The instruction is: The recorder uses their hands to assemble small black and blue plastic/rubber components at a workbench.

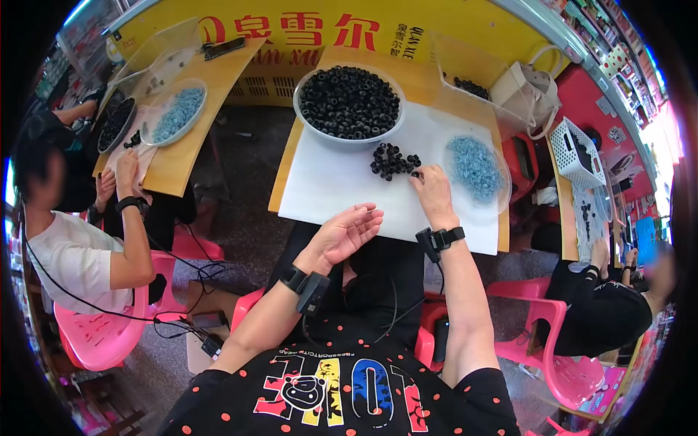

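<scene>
Left hand (347, 231) empty, palm up; right hand (433, 187) pinching black rings (392, 160); yellow sign (305, 33) behind.

Your left hand (347, 231) hovers at centre frame, palm turned up, fingers loosely curled and spread, holding nothing. Its forearm rises from the lower left, a black band on the wrist. Your right hand (434, 190) reaches further up, right of centre, palm down, fingertips pinched together at its upper left. That forearm runs nearly straight up from the lower edge, also banded.
</scene>
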Demonstrator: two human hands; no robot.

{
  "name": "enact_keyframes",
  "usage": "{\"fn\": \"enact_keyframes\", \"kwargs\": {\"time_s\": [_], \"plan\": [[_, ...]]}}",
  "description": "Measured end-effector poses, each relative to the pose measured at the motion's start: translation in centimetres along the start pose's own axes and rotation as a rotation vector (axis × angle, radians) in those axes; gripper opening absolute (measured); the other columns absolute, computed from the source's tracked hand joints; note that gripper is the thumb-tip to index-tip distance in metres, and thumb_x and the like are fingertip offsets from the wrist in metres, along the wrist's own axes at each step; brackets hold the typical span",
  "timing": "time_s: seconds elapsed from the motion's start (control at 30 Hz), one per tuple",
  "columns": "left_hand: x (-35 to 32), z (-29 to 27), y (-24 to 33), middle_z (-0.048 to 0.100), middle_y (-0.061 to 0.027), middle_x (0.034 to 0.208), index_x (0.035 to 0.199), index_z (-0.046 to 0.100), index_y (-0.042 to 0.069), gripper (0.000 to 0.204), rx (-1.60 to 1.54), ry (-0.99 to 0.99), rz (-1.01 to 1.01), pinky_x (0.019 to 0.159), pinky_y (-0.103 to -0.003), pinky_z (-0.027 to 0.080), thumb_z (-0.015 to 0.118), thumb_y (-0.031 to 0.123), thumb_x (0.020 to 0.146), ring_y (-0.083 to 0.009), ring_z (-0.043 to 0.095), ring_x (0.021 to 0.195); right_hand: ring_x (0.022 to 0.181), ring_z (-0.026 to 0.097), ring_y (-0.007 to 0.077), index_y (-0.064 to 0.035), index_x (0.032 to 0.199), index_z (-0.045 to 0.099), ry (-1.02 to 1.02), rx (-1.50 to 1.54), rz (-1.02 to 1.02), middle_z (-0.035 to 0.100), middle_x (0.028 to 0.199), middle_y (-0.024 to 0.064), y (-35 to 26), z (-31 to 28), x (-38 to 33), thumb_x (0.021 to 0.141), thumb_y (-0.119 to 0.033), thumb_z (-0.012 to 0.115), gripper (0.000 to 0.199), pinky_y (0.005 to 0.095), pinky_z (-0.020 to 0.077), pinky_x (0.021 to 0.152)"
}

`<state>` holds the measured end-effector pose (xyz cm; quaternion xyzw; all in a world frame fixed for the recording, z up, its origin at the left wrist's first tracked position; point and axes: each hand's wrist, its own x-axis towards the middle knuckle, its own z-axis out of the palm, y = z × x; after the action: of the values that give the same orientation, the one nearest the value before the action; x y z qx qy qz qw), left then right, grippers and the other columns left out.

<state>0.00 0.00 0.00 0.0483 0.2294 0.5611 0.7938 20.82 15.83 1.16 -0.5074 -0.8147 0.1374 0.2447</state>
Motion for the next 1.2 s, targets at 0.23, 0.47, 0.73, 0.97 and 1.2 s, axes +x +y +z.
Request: {"fn": "enact_keyframes", "kwargs": {"time_s": [0.23,0.47,0.73,0.97,1.2], "plan": [[1.6,2.0,-0.7,0.07,-0.0072,0.105,0.111,0.064,0.004,0.016,0.249,0.143,0.068,0.087,-0.03,0.055,0.066,0.011,0.097,-0.0161,0.067,0.097,0.083,0.069,0.0315,0.0013,0.1,0.067,-0.07,0.388,-0.086,0.069,0.094,0.0177,-7.1,-3.1,-5.9,0.082,-0.003,0.068,0.018,0.038,0.0565,0.073],[2.6,2.5,-0.8,0.071,-0.0054,0.101,0.107,0.067,0.004,0.013,0.35,0.132,0.033,0.086,-0.03,0.057,0.068,0.01,0.095,-0.0148,0.069,0.093,0.076,0.065,0.0239,-0.0029,0.108,0.069,-0.066,0.333,-0.161,0.066,0.095,0.0125,-7.9,-3.8,-7.5,0.084,-0.004,0.071,0.025,0.0336,0.0543,0.069],[3.8,2.5,-1.1,0.071,-0.0092,0.103,0.108,0.066,0.002,0.015,0.254,0.117,0.013,0.085,-0.028,0.061,0.068,0.009,0.095,-0.0198,0.071,0.096,0.08,0.066,0.0242,-0.0042,0.114,0.07,-0.055,0.383,-0.114,0.067,0.1,0.0137,-7.2,-5.4,-7.1,0.089,-0.009,0.07,0.025,0.033,0.0536,0.071],[4.4,1.9,1.0,0.069,-0.0145,0.104,0.106,0.065,-0.003,0.015,0.105,0.06,0.035,0.086,-0.024,0.063,0.068,0.004,0.093,-0.0287,0.068,0.111,0.088,0.067,0.0333,-0.0053,0.091,0.074,0.25,-0.18,0.209,0.069,0.092,0.0152,4.7,-8.3,-3.9,0.089,-0.02,0.069,0.016,0.0424,0.0531,0.079],[4.0,1.5,0.7,0.068,-0.015,0.109,0.116,0.063,-0.004,0.023,0.155,0.018,0.079,0.093,-0.027,0.06,0.066,0.0,0.094,-0.0278,0.067,0.112,0.092,0.067,0.0293,-0.0118,0.087,0.076,0.146,-0.422,0.366,0.07,0.095,0.0109,6.3,-7.2,-2.5,0.081,-0.027,0.076,0.016,0.0399,0.0528,0.081]]}}
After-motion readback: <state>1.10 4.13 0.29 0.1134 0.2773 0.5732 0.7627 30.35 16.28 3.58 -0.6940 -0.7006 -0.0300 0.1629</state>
